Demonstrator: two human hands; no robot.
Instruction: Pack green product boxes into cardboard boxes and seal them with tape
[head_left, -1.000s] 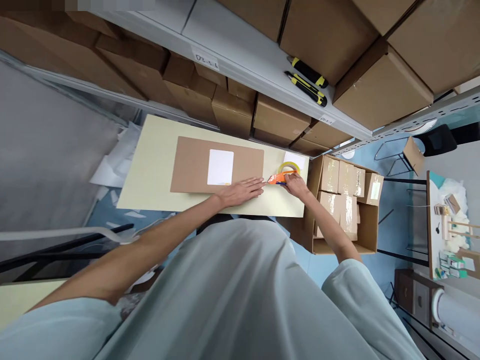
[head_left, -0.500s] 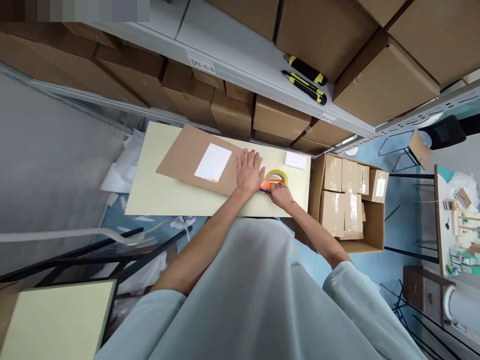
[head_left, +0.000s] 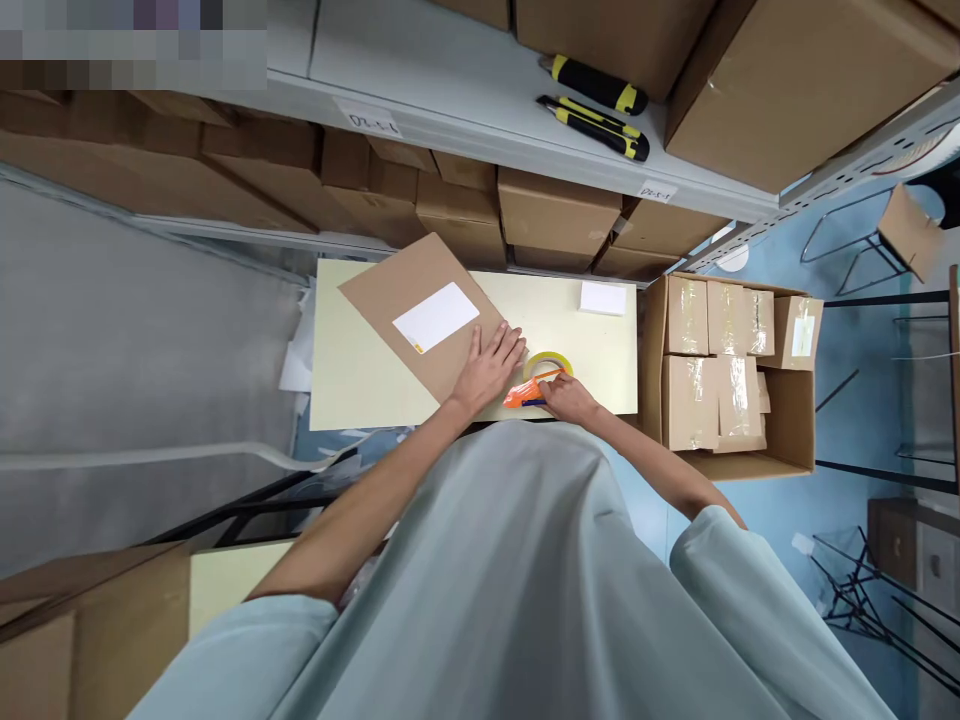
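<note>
My left hand (head_left: 489,368) lies with fingers stretched out on the right corner of a flat brown cardboard piece (head_left: 409,300). A white label (head_left: 436,317) with a small yellow mark is on the cardboard. Beside it, my right hand (head_left: 568,397) is closed around an orange tape dispenser (head_left: 521,393) with a dark blue part. The dispenser's roll of yellow-edged tape (head_left: 553,358) shows above my fingers. Its front end is near the cardboard's edge; whether tape is stuck there I cannot tell.
A white stack of paper or small box (head_left: 602,298) lies at the table's (head_left: 360,400) back right. To the right stands a large open carton (head_left: 787,420) holding several small boxes. Two utility knives (head_left: 596,105) lie on the shelf (head_left: 420,60) above, among brown boxes.
The cardboard has turned on the table, its far edge now pointing more upward. My left hand has shifted slightly toward me and left. The dispenser sits a little farther from the left hand.
</note>
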